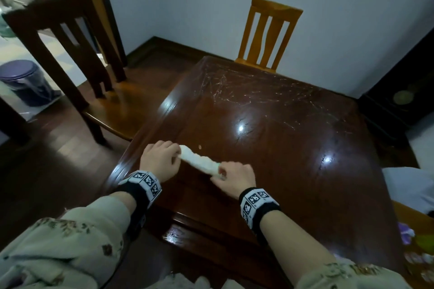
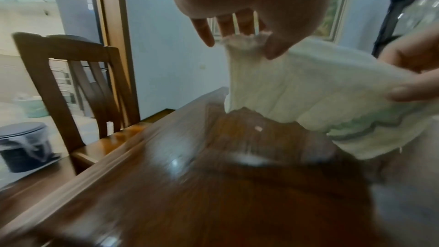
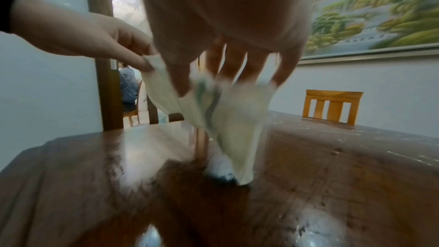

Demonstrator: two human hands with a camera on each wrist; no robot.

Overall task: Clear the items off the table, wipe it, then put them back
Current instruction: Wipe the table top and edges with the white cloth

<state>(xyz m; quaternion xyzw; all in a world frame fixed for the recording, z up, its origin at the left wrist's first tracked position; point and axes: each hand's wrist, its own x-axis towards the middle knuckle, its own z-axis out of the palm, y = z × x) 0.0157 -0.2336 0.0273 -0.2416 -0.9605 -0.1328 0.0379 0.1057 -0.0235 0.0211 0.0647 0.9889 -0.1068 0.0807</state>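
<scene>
A pale white cloth (image 1: 200,162) with a green-striped edge hangs stretched between both hands just above the dark glossy wooden table (image 1: 270,124). My left hand (image 1: 162,159) pinches its left end near the table's left edge. My right hand (image 1: 232,175) pinches the other end. In the left wrist view the cloth (image 2: 297,89) drapes down from my left hand (image 2: 249,31), thumb and fingers pinching its corner. In the right wrist view my right hand (image 3: 225,67) grips the cloth (image 3: 237,129), whose lower tip touches the tabletop (image 3: 95,176).
A dark wooden chair (image 1: 70,58) stands left of the table and a light wooden chair (image 1: 265,35) at its far side. A lidded bin (image 1: 25,82) sits on the floor at left. Several small items (image 1: 418,253) lie at the right edge. A dark cabinet (image 1: 404,91) stands right.
</scene>
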